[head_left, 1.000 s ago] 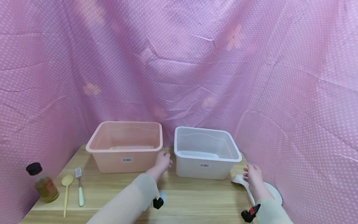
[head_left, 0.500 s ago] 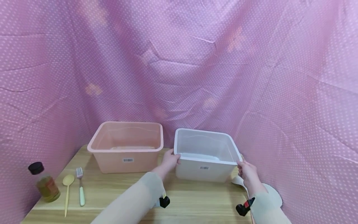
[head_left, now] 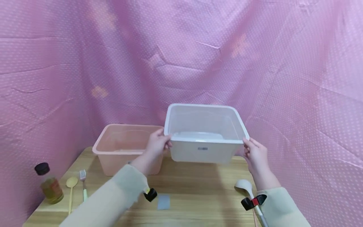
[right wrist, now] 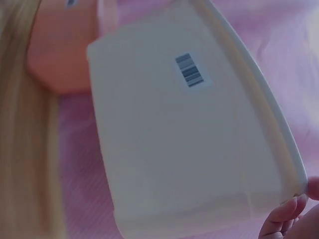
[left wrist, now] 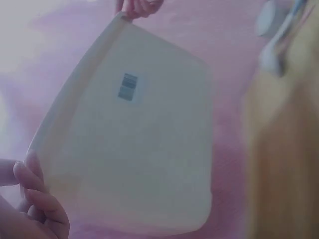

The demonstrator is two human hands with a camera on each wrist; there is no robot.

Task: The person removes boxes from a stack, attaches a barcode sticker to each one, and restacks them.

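A white plastic bin (head_left: 202, 153) hangs in the air above the table, its open top tipped toward the head camera and nothing inside it. My left hand (head_left: 155, 143) grips its near left rim corner, and my right hand (head_left: 256, 156) pinches the near right one. The left wrist view has the bin's front wall (left wrist: 134, 144) with a barcode label, and the left fingers (left wrist: 47, 209) curl at the rim. From the right wrist, the same wall fills the middle and the right fingers (right wrist: 286, 214) hold the corner.
A pink bin (head_left: 119, 154) stands at the back left, partly behind my left hand. A bottle (head_left: 51, 187), yellow spoon (head_left: 71, 184) and fork (head_left: 83, 176) are at the left. A ladle (head_left: 245, 186) lies at the right; a small bluish square (head_left: 163, 201) lies near the front.
Both hands have reached the white bin's rim, taken hold of its two near corners and raised it off the table, up and slightly left. The pink bin stays in place.
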